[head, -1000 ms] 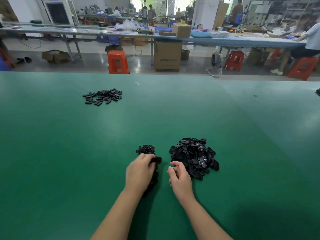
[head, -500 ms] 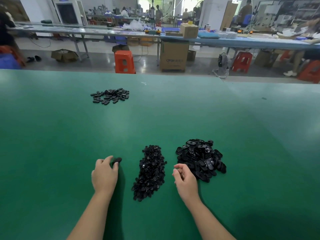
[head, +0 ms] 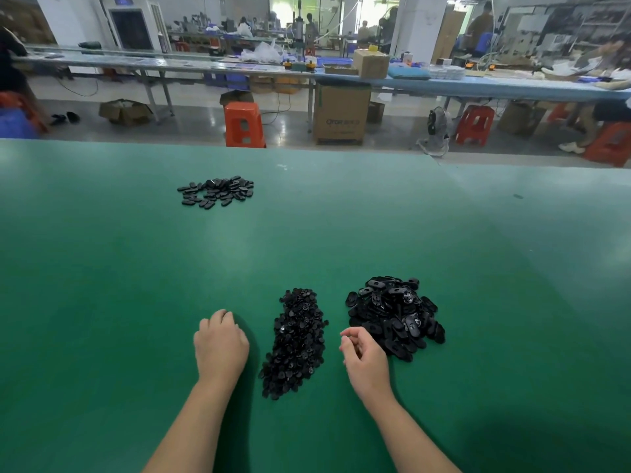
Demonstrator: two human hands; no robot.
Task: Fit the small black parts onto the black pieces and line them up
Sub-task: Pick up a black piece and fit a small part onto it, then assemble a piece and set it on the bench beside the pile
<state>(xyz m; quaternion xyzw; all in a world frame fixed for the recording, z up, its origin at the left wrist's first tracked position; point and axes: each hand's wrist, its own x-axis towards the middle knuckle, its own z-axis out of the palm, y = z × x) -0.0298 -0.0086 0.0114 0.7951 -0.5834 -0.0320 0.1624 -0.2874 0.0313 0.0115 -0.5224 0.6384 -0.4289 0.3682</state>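
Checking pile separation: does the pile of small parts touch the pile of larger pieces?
No, a strip of green table separates the small parts from the larger pieces.

The table point(head: 102, 302) is plain green, paler and glossy toward its far edge. Three heaps are black: small parts point(head: 295, 343) near the front edge, glossy larger pieces point(head: 396, 315) right of them, and matt pieces point(head: 216, 192) farther back left. Beyond the far edge, stools point(head: 244, 124) are orange and boxes point(head: 341, 114) brown.
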